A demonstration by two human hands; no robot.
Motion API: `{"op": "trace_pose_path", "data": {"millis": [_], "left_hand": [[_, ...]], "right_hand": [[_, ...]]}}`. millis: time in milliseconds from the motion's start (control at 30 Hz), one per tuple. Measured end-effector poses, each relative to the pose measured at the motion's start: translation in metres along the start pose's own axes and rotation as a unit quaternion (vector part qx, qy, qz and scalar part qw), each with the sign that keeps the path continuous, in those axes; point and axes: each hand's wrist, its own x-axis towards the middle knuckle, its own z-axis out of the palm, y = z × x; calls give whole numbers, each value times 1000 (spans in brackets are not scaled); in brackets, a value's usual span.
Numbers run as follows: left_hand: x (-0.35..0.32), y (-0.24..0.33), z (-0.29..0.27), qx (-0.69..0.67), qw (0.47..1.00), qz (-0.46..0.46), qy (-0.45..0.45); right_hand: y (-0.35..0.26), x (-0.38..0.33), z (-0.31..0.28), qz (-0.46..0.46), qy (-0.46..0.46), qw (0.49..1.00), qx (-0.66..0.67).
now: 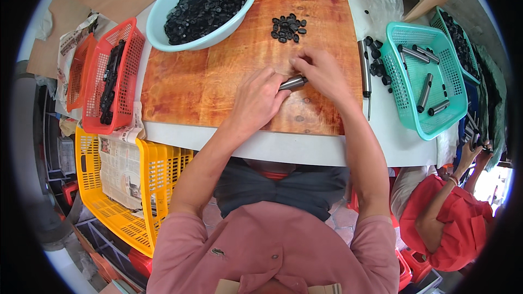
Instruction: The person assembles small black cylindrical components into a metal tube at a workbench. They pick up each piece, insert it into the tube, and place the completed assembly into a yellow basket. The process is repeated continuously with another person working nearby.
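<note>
My left hand (257,98) is wrapped round a short silver metal tube (294,83), which points to the right above the wooden board. Close by the tube's right end, my right hand (324,76) has its fingers curled together; anything between them is hidden. A little farther off on the board lies a loose group of small black oval caps (289,27). Beyond it to the left, a pale blue basin (158,27) holds a heap of similar small black pieces.
A red basket (138,49) with dark parts stands at left, above a yellow crate (147,185) with newspaper. On the right, a green basket (400,87) holds metal tubes beside loose black caps (376,68). A co-worker in a red shirt (447,223) sits at right.
</note>
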Motion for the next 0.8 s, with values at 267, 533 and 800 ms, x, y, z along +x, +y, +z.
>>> {"op": "trace_pose_path", "data": {"millis": [267, 533, 800], "left_hand": [[-1, -2, 5, -34, 999, -9, 29], [1, -5, 7, -73, 996, -20, 41], [5, 2, 4, -61, 997, -39, 9]], "right_hand": [[-20, 23, 43, -22, 123, 976, -177], [-17, 24, 50, -39, 152, 968, -197], [-18, 20, 47, -65, 171, 962, -204]]}}
